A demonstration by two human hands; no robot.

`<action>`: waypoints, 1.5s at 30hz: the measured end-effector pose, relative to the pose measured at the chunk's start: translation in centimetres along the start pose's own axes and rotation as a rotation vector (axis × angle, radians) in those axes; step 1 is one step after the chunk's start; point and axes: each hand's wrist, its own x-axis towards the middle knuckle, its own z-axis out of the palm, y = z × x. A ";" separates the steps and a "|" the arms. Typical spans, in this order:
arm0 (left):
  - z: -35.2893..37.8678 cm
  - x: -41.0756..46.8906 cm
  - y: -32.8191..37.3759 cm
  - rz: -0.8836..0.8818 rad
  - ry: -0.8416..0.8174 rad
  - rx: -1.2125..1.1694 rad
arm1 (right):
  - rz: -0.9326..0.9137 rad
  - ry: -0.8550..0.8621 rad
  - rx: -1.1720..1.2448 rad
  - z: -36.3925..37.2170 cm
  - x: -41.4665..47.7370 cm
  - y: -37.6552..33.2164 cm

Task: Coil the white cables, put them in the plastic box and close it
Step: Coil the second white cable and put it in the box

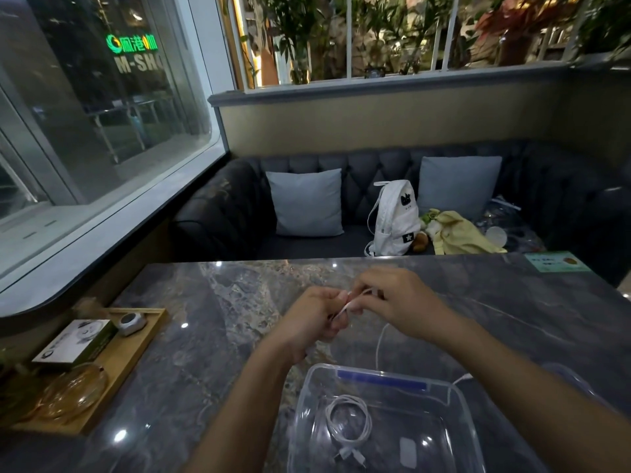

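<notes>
The scene is dim. Small white glints of lamps sit on the polished table [211, 336]. Beyond the window [85, 131] it is dark, and a green sign [131, 44] glows through the glass with blooming edges. Warmer light falls on the plants [300, 29] at the top. The sofa [232, 213] sinks to near black, grainy and smeared. The clear box [457, 397] carries bright specks and pale reflections on its walls. The left hand [314, 322] and right hand [399, 302] are evenly lit, with soft fingertips, and the cable [379, 343] is blurred where they pinch it. Wide-angle bending curves the sill [102, 247] and bows the table's far edge.
</notes>
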 end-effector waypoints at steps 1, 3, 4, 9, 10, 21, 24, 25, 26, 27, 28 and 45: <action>-0.1 0.0 -0.1 -0.021 -0.030 -0.021 | 0.057 0.019 0.075 -0.1 0.0 0.1; -0.4 -0.1 -0.3 -0.058 -0.102 -0.089 | 0.150 0.017 0.245 -0.4 0.0 0.4; -0.6 -0.2 -0.5 -0.071 -0.136 -0.129 | 0.173 -0.010 0.306 -0.6 0.0 0.4; -1.6 -0.4 -1.0 -0.042 -0.206 -0.450 | 0.188 -0.129 0.617 -1.7 -0.8 1.1; -1.9 -0.3 -1.0 -0.034 -0.199 -0.525 | 0.201 -0.096 0.679 -1.9 -1.0 1.4; -2.3 -0.3 -0.9 -0.056 -0.165 -0.690 | 0.305 0.388 0.502 -1.4 -1.2 4.0; -2.2 -0.7 -0.8 -0.048 -0.142 -0.718 | 0.353 0.356 0.418 -1.4 -1.1 5.3; -2.3 -0.8 -0.7 -0.036 -0.120 -0.732 | 0.363 0.350 0.398 -1.4 -1.1 5.7; -2.5 -1.0 -0.6 -0.023 -0.097 -0.747 | 0.367 0.342 0.380 -1.5 -1.2 6.0; -2.7 -1.1 -0.4 -0.010 -0.078 -0.759 | 0.366 0.333 0.362 -1.6 -1.2 6.2; -2.9 -1.3 -0.2 0.001 -0.061 -0.767 | 0.362 0.317 0.349 -1.6 -1.3 6.3; -3.0 -1.8 -0.5 0.103 0.210 -0.649 | 0.347 -0.058 0.308 -3.4 -1.4 6.3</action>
